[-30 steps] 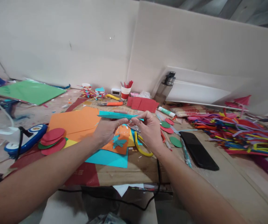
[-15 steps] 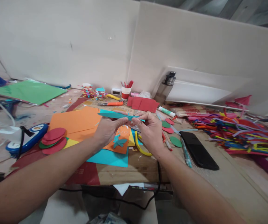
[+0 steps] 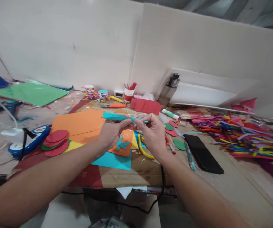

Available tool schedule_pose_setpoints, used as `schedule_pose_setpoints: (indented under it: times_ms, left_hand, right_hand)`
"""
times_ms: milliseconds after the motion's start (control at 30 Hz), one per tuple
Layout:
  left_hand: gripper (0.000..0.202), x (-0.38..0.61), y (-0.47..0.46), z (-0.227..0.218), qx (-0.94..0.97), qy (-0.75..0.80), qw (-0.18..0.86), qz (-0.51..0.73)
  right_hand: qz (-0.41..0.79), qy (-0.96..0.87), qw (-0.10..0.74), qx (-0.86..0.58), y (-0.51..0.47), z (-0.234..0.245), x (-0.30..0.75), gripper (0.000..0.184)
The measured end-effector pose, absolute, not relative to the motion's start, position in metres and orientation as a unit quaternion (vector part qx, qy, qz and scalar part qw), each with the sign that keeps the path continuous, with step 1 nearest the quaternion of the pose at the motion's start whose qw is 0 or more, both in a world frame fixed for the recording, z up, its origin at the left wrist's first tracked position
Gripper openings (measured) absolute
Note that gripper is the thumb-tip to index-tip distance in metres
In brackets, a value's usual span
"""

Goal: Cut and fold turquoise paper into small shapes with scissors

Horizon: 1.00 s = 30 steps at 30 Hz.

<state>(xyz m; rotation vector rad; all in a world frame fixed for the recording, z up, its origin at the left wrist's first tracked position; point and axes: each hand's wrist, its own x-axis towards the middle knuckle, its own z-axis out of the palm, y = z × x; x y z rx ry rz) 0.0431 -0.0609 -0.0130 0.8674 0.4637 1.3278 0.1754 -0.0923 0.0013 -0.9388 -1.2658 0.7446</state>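
Both my hands pinch a narrow folded piece of turquoise paper (image 3: pixel 113 117), held above the cardboard-topped work surface. My left hand (image 3: pixel 112 131) has its thumb on the near side of the middle, and the strip sticks out past it to the left. My right hand (image 3: pixel 153 133) grips the right end with thumb and fingers, a small tip showing beyond. Below them, small turquoise cut-outs (image 3: pixel 122 144) lie on an orange paper piece (image 3: pixel 124 153). Under that rests a turquoise sheet (image 3: pixel 113 162). Yellow-handled scissors (image 3: pixel 146 154) lie partly hidden behind my right hand.
Orange sheets (image 3: pixel 75 123) and red and green paper discs (image 3: pixel 56 147) lie to the left. A black phone (image 3: pixel 204 154) and a pile of pipe cleaners (image 3: pixel 245 134) are at the right. Behind stand a paper cup (image 3: pixel 129 94) and a bottle (image 3: pixel 168 90). A glue stick (image 3: pixel 170 114) lies nearby.
The view has shifted very slightly. My hands keep their hold on the turquoise paper, whose left part is tilted a little differently and looks slightly shorter.
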Motion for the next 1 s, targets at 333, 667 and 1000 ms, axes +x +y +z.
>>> schedule_pose_setpoints:
  times_ms: [333, 667, 1000]
  left_hand:
    - [0.024, 0.042, -0.061, -0.014, 0.362, 0.222, 0.669, 0.609]
    - [0.028, 0.038, -0.050, -0.018, 0.320, 0.244, 0.672, 0.622]
    - [0.029, 0.038, -0.053, -0.021, 0.423, 0.218, 0.661, 0.580]
  right_hand:
    - [0.334, -0.527, 0.682, -0.381, -0.089, 0.001, 0.173, 0.045]
    - [0.367, -0.559, 0.619, -0.413, -0.081, -0.003, 0.185, 0.033]
    - [0.258, -0.610, 0.605, -0.442, -0.085, -0.008, 0.186, 0.012]
